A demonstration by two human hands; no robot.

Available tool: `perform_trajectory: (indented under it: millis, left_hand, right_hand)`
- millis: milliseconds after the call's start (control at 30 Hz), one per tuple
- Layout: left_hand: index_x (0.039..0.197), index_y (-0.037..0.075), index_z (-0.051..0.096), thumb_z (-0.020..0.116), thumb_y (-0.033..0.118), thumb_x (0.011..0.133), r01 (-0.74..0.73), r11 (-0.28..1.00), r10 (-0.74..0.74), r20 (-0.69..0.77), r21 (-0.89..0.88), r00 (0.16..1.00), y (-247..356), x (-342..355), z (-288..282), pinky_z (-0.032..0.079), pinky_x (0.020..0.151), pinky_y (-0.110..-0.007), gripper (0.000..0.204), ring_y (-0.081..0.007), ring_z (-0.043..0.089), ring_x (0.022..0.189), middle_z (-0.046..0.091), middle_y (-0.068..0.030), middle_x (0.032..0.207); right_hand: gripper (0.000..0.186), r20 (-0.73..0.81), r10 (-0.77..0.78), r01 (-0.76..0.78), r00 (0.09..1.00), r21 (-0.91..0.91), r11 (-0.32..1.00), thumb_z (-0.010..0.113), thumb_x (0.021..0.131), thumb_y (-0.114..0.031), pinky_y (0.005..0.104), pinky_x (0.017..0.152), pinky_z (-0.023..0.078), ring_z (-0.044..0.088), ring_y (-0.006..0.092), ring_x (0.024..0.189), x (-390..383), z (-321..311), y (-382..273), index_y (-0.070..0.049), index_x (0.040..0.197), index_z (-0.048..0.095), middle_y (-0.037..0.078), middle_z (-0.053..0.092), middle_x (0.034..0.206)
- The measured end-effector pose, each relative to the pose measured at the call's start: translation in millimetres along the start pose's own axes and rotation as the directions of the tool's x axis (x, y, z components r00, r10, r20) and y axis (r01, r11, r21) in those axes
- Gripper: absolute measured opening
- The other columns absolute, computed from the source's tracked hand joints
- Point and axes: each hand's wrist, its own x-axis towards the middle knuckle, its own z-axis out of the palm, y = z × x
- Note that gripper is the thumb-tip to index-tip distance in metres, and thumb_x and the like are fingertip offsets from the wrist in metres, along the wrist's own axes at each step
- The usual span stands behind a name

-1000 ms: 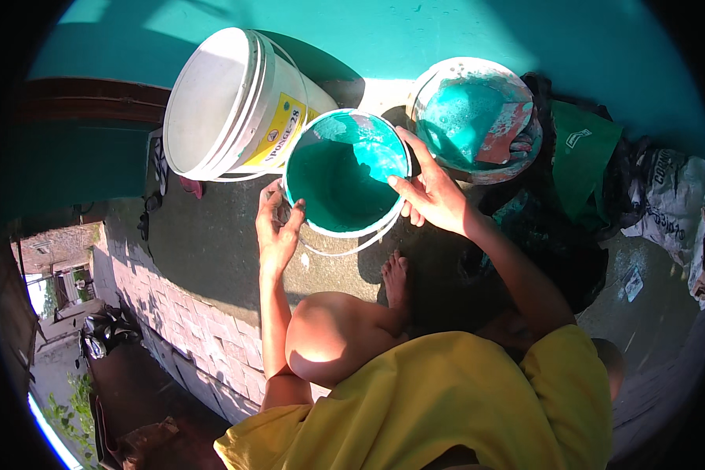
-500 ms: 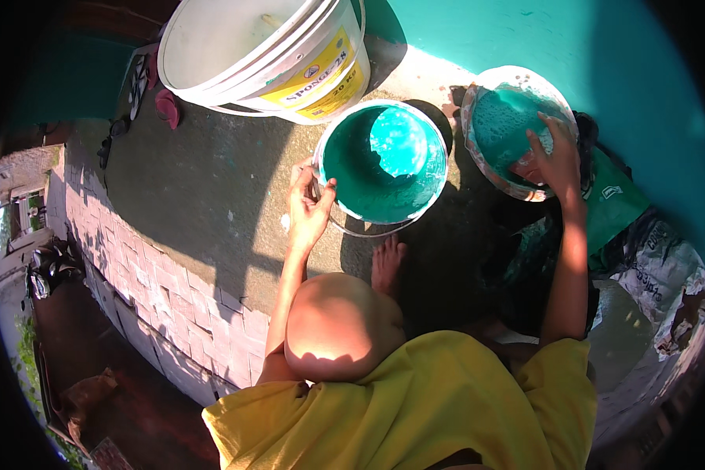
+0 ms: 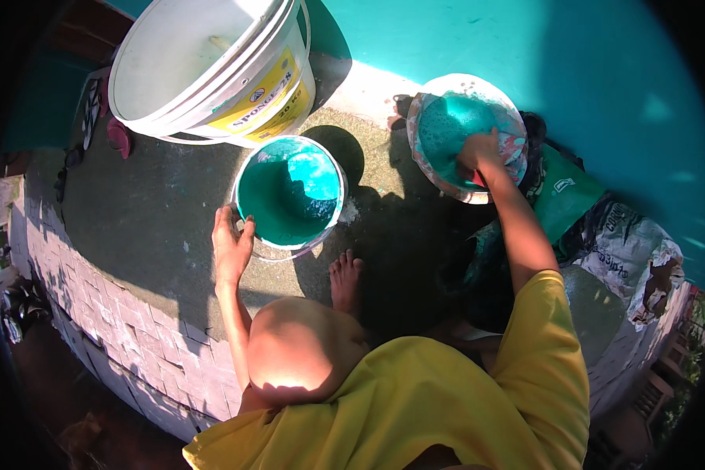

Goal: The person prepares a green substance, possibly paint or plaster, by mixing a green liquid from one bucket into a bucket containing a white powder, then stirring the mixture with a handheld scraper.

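My left hand [image 3: 233,247] grips the near left rim of a small white bucket [image 3: 286,149], its thumb and fingers closed on the edge. Teal paint [image 3: 270,200] coats the inside of this bucket, and sunlight glares on part of it. My right hand [image 3: 479,153] reaches down into a second bucket [image 3: 425,174], whose rim is smeared with paint and which holds foamy teal liquid [image 3: 450,125]. A bit of something red [image 3: 479,179] shows just under that hand. The right fingertips are hidden inside the bucket.
A large white bucket [image 3: 164,117] with a yellow label stands at the far left. Right of the second bucket lie a green bag [image 3: 564,192] and a crumpled printed sack [image 3: 615,243], against a teal wall [image 3: 619,125]. Pink footwear [image 3: 118,139] lies at far left; my bare foot [image 3: 345,282] is between.
The whole view has shifted, so both buckets appear further left. My right hand has gone from spread over the rim to deeper inside the second bucket. The left hand stays on its bucket's rim.
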Motion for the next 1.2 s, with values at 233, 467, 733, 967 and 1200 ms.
perform_trajectory:
  millis: [233, 467, 733, 967, 1200]
  left_hand:
    - [0.117, 0.000, 0.053, 0.067, 0.030, 0.086, -0.248, 0.927, 0.280, -0.079, 0.280, 0.957, 103.8, 21.3, -44.2, 0.046, 0.089, -0.041, 0.046, -0.0353, 0.057, 0.104, 0.056, -0.0168, 0.112]
    - [0.114, 0.001, 0.057, 0.065, 0.015, 0.085, -0.650, 0.679, 0.734, 0.327, -0.342, 0.595, 221.3, 55.6, 29.2, 0.045, 0.088, -0.041, 0.034, -0.0345, 0.056, 0.101, 0.057, -0.0155, 0.111]
    - [0.097, 0.004, 0.061, 0.061, 0.019, 0.080, -0.976, 0.139, 0.960, 0.263, -0.166, 0.092, 265.4, 63.6, 113.2, 0.041, 0.097, -0.044, 0.022, -0.0290, 0.059, 0.098, 0.061, -0.0140, 0.095]
    - [0.106, 0.002, 0.061, 0.060, 0.024, 0.087, -0.769, 0.480, 0.865, 0.373, -0.421, 0.336, 211.7, 77.8, 130.2, 0.047, 0.082, -0.041, 0.029, -0.0315, 0.059, 0.088, 0.061, -0.0130, 0.093]
    - [0.129, 0.004, 0.051, 0.058, 0.028, 0.092, 0.061, 0.571, 0.635, 0.487, -0.819, 0.599, 245.1, 102.4, 114.0, 0.043, 0.089, -0.033, 0.044, -0.0163, 0.056, 0.105, 0.059, -0.0051, 0.119]
  right_hand:
    - [0.022, -0.294, 0.251, -0.158, 0.922, 0.308, 0.938, 0.065, 0.074, -0.015, 0.0466, 0.081, 0.051, 0.065, 0.0360, 0.092, -4.7, -19.2, 42.2, -0.003, 0.093, 0.070, 0.019, 0.067, 0.095]
    - [0.022, -0.364, 0.245, -0.081, 0.899, 0.412, 0.908, 0.062, 0.078, -0.015, 0.0441, 0.082, 0.051, 0.065, 0.0352, 0.092, -1.2, -37.4, 75.7, -0.005, 0.095, 0.072, 0.020, 0.068, 0.093]
    - [0.029, -0.489, 0.256, 0.009, 0.834, 0.475, 0.880, 0.068, 0.079, -0.013, 0.0397, 0.076, 0.051, 0.066, 0.0347, 0.083, -55.0, -75.7, 85.0, -0.001, 0.105, 0.068, 0.022, 0.067, 0.089]
    - [0.021, -0.552, 0.246, 0.389, 0.796, 0.780, 0.491, 0.056, 0.093, -0.015, 0.0274, 0.071, 0.049, 0.060, 0.0098, 0.077, -102.2, -97.8, 111.2, 0.001, 0.107, 0.061, 0.004, 0.065, 0.086]
    - [0.025, -0.323, 0.215, 0.372, 0.922, 0.893, -0.253, 0.053, 0.096, -0.022, 0.0243, 0.069, 0.047, 0.057, 0.0065, 0.077, -88.2, -82.6, 76.2, -0.007, 0.116, 0.053, 0.000, 0.061, 0.086]
